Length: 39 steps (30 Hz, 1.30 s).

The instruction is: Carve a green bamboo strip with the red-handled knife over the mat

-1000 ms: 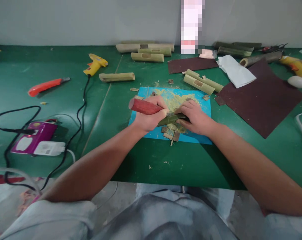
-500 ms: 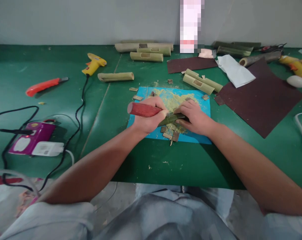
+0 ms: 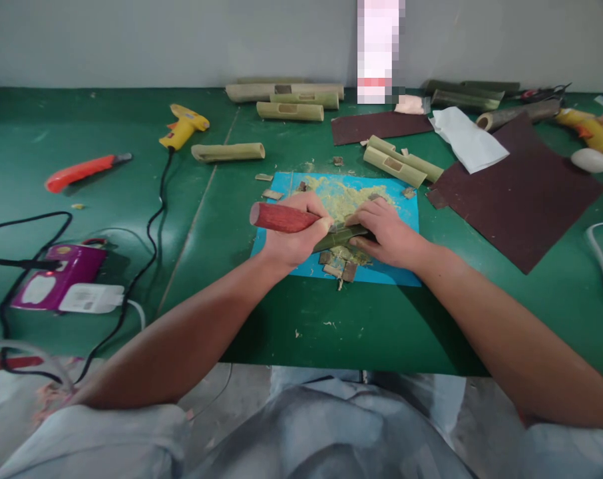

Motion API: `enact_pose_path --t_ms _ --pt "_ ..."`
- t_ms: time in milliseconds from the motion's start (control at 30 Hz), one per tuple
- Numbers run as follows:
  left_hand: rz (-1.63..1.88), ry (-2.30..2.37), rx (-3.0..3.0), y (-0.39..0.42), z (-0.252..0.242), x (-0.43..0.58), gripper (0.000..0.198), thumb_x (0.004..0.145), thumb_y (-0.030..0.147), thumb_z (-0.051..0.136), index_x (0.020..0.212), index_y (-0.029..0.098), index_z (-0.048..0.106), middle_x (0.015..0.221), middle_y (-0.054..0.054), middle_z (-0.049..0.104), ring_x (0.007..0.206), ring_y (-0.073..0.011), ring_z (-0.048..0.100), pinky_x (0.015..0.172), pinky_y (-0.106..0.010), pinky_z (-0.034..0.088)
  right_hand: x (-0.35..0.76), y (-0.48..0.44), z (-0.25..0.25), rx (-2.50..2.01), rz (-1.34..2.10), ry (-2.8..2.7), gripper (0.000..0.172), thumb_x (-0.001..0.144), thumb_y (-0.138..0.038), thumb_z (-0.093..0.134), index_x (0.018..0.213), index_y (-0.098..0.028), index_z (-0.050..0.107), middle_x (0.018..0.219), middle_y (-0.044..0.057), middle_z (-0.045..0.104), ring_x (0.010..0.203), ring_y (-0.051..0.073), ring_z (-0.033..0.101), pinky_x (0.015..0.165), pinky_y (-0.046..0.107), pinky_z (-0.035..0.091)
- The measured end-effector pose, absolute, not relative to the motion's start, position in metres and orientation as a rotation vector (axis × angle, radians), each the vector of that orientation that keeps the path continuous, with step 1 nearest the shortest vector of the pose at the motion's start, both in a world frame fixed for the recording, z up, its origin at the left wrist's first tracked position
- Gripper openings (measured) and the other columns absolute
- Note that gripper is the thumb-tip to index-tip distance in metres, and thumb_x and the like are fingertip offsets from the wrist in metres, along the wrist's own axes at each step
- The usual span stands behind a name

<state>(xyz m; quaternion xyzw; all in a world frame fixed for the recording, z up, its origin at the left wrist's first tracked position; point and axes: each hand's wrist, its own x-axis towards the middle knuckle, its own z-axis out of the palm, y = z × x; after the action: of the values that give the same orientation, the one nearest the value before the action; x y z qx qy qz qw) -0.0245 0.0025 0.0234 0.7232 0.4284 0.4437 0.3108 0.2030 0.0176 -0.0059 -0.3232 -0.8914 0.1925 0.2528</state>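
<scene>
My left hand (image 3: 294,233) is closed round a carving tool with a thick red wooden handle (image 3: 284,217); its handle end points left. The tool's tip meets a green bamboo tube (image 3: 339,238), though my fingers hide most of the blade. My right hand (image 3: 384,233) grips the tube's right end, thumb on the near side and fingers over the far side. Beneath both hands lies a blue sheet (image 3: 306,269), strewn with pale bamboo shavings (image 3: 354,196). Small cut bamboo chips (image 3: 349,271) are gathered just in front of the tube.
Cut bamboo tubes (image 3: 395,166) lie beyond the sheet, with several more (image 3: 290,112) at the back. To the left are a yellow glue gun (image 3: 184,126), an orange utility knife (image 3: 84,173) and a purple power box (image 3: 62,276) with cords. Brown sandpaper (image 3: 521,199) is at right.
The whole view has shifted very slightly left. Both hands keep their grip on the tool and the bamboo tube, with almost no visible movement.
</scene>
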Motion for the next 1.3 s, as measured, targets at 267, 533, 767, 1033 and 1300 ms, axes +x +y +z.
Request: enact_pose_path --t_ms 267,533,767,1033,1300 --pt "1.164 1.168 1.866 0.002 0.024 -0.024 0.019 0.083 0.033 0.066 0.066 0.026 0.061 0.066 0.002 0.060 0.068 -0.0173 0.055 0.068 -0.042 0.049 0.203 0.019 -0.008 -0.874 0.515 -2.426 0.023 0.097 -0.041 0.056 0.107 -0.022 0.063 0.103 0.010 0.065 0.099 0.028 0.052 0.091 0.045 0.039" --pt "1.274 1.105 1.778 0.002 0.018 -0.025 0.015 0.080 0.021 0.064 0.065 0.023 0.063 0.066 0.001 0.060 0.064 -0.0140 0.055 0.060 -0.036 0.045 0.203 0.019 -0.007 -0.863 0.513 -2.428 0.024 0.097 -0.041 0.055 0.107 -0.021 0.063 0.104 0.010 0.065 0.099 0.028 0.052 0.091 0.044 0.038" --pt "1.194 1.003 1.771 0.001 0.021 -0.026 0.011 0.088 0.029 0.065 0.084 0.024 0.074 0.078 0.001 0.070 0.072 -0.0160 0.065 0.070 -0.036 0.053 0.204 0.019 -0.007 -0.842 0.499 -2.430 0.023 0.095 -0.039 0.059 0.109 -0.021 0.063 0.104 0.010 0.066 0.100 0.029 0.053 0.090 0.045 0.039" --pt "1.019 1.080 1.856 -0.001 0.035 -0.021 0.013 0.082 0.028 0.062 0.082 0.026 0.075 0.078 0.000 0.074 0.080 -0.0205 0.070 0.076 -0.036 0.054 0.204 0.020 -0.008 -0.841 0.523 -2.430 0.024 0.095 -0.040 0.059 0.109 -0.022 0.063 0.103 0.010 0.066 0.101 0.029 0.053 0.091 0.046 0.039" --pt "0.992 1.132 1.870 -0.001 0.034 -0.020 0.013 0.081 0.025 0.061 0.081 0.024 0.074 0.083 0.000 0.075 0.081 -0.0194 0.070 0.078 -0.034 0.057 0.203 0.019 -0.008 -0.850 0.536 -2.412 0.023 0.095 -0.040 0.059 0.108 -0.021 0.063 0.104 0.009 0.066 0.102 0.028 0.053 0.091 0.046 0.039"
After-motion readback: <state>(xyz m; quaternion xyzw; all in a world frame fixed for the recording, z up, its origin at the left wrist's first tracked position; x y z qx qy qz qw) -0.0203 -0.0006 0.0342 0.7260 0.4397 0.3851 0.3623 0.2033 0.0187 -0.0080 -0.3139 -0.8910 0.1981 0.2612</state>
